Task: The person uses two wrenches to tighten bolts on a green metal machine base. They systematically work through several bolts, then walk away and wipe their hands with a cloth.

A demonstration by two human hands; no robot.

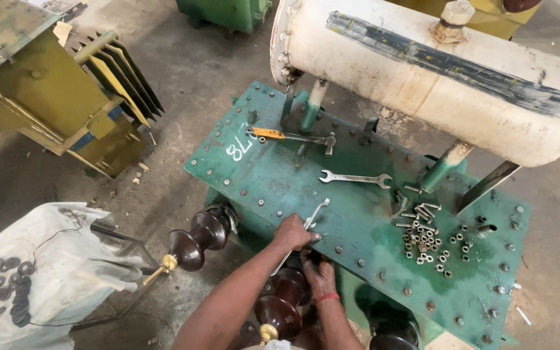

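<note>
One hand (293, 233) around a wrench (311, 219)

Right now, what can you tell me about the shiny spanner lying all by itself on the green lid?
The spanner is a slim, silvery tool that looks like bare metal, with an open, fork-shaped jaw at each end. It lies flat on the worn green lid, running roughly left to right. Only the lid touches it; no hand is on it. A hammer with an orange grip lies farther back, and a pile of loose nuts and bolts sits nearer, to its right. Its surface looks clean and unbent.
</note>
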